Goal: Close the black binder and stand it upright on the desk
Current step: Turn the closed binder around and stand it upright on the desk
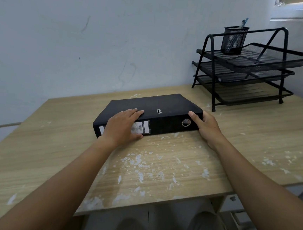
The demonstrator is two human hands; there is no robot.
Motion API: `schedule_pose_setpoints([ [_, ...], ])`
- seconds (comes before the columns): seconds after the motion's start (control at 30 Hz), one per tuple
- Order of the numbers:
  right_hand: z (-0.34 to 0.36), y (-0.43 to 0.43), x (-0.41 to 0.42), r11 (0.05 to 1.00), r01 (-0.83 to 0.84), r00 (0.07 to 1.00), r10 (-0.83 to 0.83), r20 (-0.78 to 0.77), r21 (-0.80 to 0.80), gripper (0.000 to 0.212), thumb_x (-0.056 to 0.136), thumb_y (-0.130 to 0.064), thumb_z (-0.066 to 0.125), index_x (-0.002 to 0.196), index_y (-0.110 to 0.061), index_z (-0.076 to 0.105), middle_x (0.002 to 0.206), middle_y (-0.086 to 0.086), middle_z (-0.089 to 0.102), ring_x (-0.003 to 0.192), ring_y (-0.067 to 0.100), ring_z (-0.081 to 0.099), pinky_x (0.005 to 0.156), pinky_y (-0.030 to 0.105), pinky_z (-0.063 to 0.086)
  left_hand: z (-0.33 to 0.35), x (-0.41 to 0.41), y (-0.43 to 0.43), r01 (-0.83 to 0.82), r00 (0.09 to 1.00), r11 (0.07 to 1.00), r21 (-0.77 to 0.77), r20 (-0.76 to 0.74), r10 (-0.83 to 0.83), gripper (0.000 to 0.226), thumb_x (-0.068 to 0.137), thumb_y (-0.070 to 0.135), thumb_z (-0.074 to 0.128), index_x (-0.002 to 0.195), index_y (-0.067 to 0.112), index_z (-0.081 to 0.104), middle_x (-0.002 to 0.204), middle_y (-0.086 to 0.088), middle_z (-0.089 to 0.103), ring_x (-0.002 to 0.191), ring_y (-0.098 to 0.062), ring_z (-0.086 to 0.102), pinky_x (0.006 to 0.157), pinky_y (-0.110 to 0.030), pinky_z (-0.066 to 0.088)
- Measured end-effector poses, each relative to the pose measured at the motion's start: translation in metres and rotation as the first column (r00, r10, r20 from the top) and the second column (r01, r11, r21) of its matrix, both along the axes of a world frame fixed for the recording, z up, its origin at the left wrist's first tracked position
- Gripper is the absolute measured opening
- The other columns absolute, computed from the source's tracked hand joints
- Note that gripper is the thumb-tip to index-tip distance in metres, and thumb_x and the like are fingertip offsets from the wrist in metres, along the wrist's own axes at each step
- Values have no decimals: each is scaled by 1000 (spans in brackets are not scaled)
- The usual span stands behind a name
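The black binder [159, 104] lies flat and closed on the wooden desk [161, 161], its spine facing me with a white label and a metal finger ring. My left hand [123, 126] grips the spine's left part, fingers over the top cover and thumb under the label. My right hand [205, 127] holds the binder's right end, thumb on the top edge near the ring.
A black three-tier mesh paper tray [251, 68] stands at the desk's back right, with a mesh pen cup [234, 40] on its top tier. The pale wall [80, 35] runs just behind the binder. Paint flecks mark the desk's front.
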State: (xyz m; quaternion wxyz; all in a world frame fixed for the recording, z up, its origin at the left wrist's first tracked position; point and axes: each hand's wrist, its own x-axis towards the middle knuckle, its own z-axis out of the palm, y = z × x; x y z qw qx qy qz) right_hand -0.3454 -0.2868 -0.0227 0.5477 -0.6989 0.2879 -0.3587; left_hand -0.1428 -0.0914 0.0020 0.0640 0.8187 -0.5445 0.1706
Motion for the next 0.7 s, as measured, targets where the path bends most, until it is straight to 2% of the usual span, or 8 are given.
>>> schedule_pose_setpoints([
  [0.23,22,0,3,998,-34,999,33,-16,-43,35,96,-34,58,124,-15,63,116,-3,68,108,12,62,88,24,45,0,2,1,-9,1000,999,-53,-4,9,93,71,59,71,148,26,30,153,3,39,140,-18,37,113,-35,32],
  [0.37,47,3,11,994,-29,1000,30,10,-108,18,96,-26,59,113,-20,63,108,-2,68,101,11,63,84,21,47,3,8,7,-14,1000,995,-103,1,14,97,66,57,76,146,24,31,148,2,44,135,-21,43,110,-38,36],
  [0.47,70,7,18,984,-16,1000,18,11,-176,14,96,-25,60,105,-16,63,98,-4,67,89,7,62,78,19,47,4,13,16,-42,999,985,-165,-36,37,99,64,54,79,146,24,32,146,1,47,132,-22,46,106,-39,42],
  [0.53,86,9,25,974,-16,1000,17,2,-227,24,93,-31,62,102,-10,64,98,0,69,92,15,64,82,26,50,4,17,22,-67,997,976,-209,-58,56,100,64,52,80,146,23,31,144,0,49,130,-23,49,102,-39,45],
  [0.6,102,13,32,959,-24,1000,22,-11,-282,43,86,-46,63,104,-6,64,104,10,70,100,26,65,90,41,51,4,20,26,-86,994,961,-262,-84,66,98,65,47,81,146,22,31,142,-1,50,127,-24,51,99,-39,46],
  [0.63,110,14,37,952,-20,1000,16,-18,-306,50,82,-51,63,103,-6,64,104,12,70,99,29,65,89,44,51,4,20,27,-93,993,951,-295,-101,66,96,66,45,81,145,21,32,141,-1,51,125,-24,53,97,-39,47],
  [0.7,129,20,45,934,-19,999,8,-31,-358,45,84,-48,65,96,-4,61,94,11,67,85,28,61,78,40,49,6,18,29,-101,990,922,-374,-132,55,91,67,41,80,143,19,36,136,0,55,120,-24,56,92,-38,48],
])
